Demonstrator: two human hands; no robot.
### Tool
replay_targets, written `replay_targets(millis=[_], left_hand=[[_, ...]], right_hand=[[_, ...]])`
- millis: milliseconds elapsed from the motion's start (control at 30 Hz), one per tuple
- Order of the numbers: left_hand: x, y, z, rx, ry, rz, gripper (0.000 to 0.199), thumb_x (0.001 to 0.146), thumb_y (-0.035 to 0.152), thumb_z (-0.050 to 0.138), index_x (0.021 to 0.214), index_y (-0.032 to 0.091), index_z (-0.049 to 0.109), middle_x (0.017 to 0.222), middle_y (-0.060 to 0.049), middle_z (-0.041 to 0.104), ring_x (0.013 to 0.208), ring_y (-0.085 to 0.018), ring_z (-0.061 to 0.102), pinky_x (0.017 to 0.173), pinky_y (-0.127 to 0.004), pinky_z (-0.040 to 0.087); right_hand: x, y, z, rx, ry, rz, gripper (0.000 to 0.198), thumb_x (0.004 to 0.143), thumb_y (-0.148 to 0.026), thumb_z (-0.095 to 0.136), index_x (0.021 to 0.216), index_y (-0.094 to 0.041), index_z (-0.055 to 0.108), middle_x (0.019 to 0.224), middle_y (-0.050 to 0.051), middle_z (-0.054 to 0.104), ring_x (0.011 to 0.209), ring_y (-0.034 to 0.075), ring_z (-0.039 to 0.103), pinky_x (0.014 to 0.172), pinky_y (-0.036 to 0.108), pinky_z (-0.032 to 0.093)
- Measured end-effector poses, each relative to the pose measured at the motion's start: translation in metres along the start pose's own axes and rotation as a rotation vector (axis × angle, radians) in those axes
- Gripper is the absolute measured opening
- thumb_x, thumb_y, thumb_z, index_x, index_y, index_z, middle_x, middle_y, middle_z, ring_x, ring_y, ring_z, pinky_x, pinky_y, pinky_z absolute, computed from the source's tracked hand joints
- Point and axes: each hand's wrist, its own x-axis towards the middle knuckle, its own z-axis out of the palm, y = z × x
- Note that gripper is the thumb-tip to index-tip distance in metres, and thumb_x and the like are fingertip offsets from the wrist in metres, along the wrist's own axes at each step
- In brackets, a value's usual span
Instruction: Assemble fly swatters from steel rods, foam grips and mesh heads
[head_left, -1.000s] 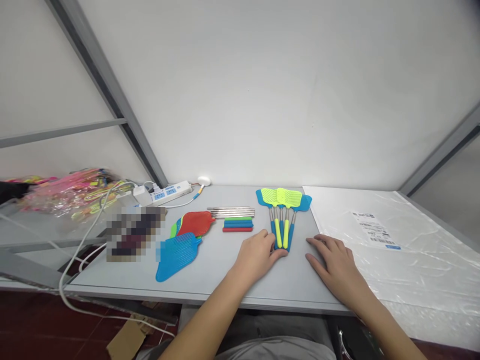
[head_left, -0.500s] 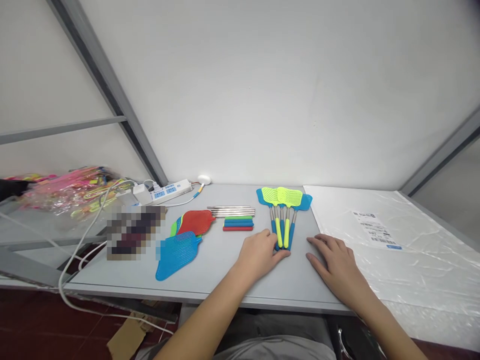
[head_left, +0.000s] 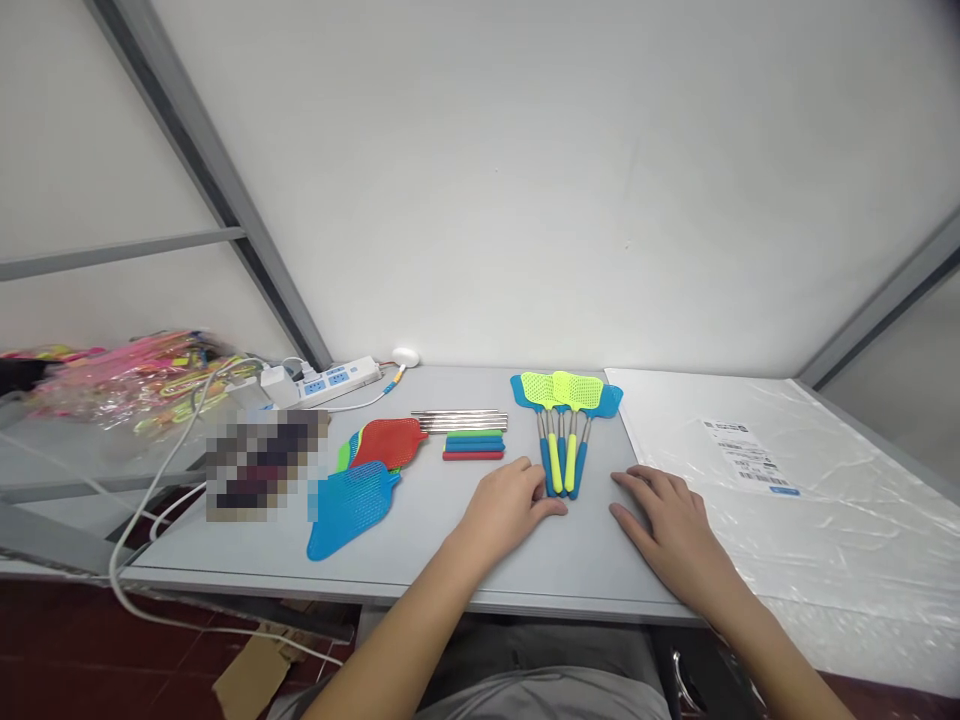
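Several assembled fly swatters (head_left: 571, 393) lie fanned out together, with yellow and blue mesh heads, thin metal rods and yellow or blue handles. My left hand (head_left: 508, 507) rests on the table just left of the handle ends. Its fingers are bent, the thumb is apart from them, and it holds nothing. Whether a fingertip touches the nearest blue handle I cannot tell. To the right of the swatters my right hand (head_left: 667, 525) lies open and relaxed, its fingers on the tabletop. Further left are loose handle grips (head_left: 474, 446), metal rods (head_left: 460, 421), a red swatter head (head_left: 388, 443) and a blue one (head_left: 352, 510).
A power strip (head_left: 341, 381) with plugs and white cables stands at the table's back left. Blurred-out items (head_left: 262, 465) sit below it. Plastic-bagged colourful goods (head_left: 142, 380) lie at far left. A white wrapped package (head_left: 847, 520) with a label covers the right side.
My left hand has drawn slightly left, away from the handle ends of the swatters. The right hand stays in place. The view has shifted a little.
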Motion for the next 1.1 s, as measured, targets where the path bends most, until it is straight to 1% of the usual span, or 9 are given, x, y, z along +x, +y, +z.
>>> replay_targets(millis=[167,433,633,900,1100], left_hand=[[0.002,-0.008,-0.002,-0.049,-0.008,0.004,0.03,0.087,0.047,0.062,0.074,0.021,0.055,0.08,0.001,0.057,0.073,-0.016,0.056,0.061,-0.027,0.037],[0.004,-0.004,-0.003,-0.055,-0.013,-0.01,0.027,0.086,0.045,0.064,0.075,0.021,0.057,0.081,0.001,0.056,0.073,-0.017,0.056,0.061,-0.028,0.036],[0.002,-0.002,-0.005,-0.059,-0.021,-0.015,0.035,0.081,0.053,0.067,0.074,0.021,0.053,0.081,0.001,0.057,0.073,-0.017,0.056,0.059,-0.027,0.036],[0.004,0.004,-0.004,-0.036,-0.006,-0.042,0.04,0.083,0.061,0.06,0.077,0.021,0.057,0.081,-0.001,0.057,0.071,-0.018,0.057,0.058,-0.029,0.035],[0.001,0.007,-0.002,-0.037,0.018,-0.045,0.044,0.081,0.065,0.059,0.076,0.021,0.056,0.082,-0.001,0.058,0.071,-0.018,0.056,0.058,-0.028,0.034]], right_hand=[[0.0,-0.001,-0.001,0.003,-0.005,0.005,0.041,0.095,-0.047,0.041,0.127,-0.029,0.057,0.128,0.009,0.056,0.121,0.03,0.045,0.094,0.046,0.04],[0.0,-0.001,-0.002,0.008,-0.003,0.002,0.04,0.095,-0.046,0.041,0.127,-0.029,0.057,0.128,0.009,0.056,0.12,0.031,0.046,0.094,0.046,0.04],[-0.001,-0.001,-0.002,-0.003,-0.008,0.004,0.04,0.095,-0.046,0.041,0.128,-0.028,0.056,0.128,0.008,0.055,0.121,0.029,0.046,0.095,0.045,0.04],[-0.001,-0.002,-0.002,-0.007,0.0,0.0,0.04,0.095,-0.047,0.041,0.128,-0.03,0.057,0.128,0.008,0.056,0.121,0.03,0.046,0.094,0.046,0.041],[-0.001,0.005,0.005,-0.019,0.011,-0.013,0.041,0.094,-0.047,0.043,0.127,-0.028,0.058,0.128,0.009,0.056,0.12,0.031,0.047,0.093,0.047,0.042]])
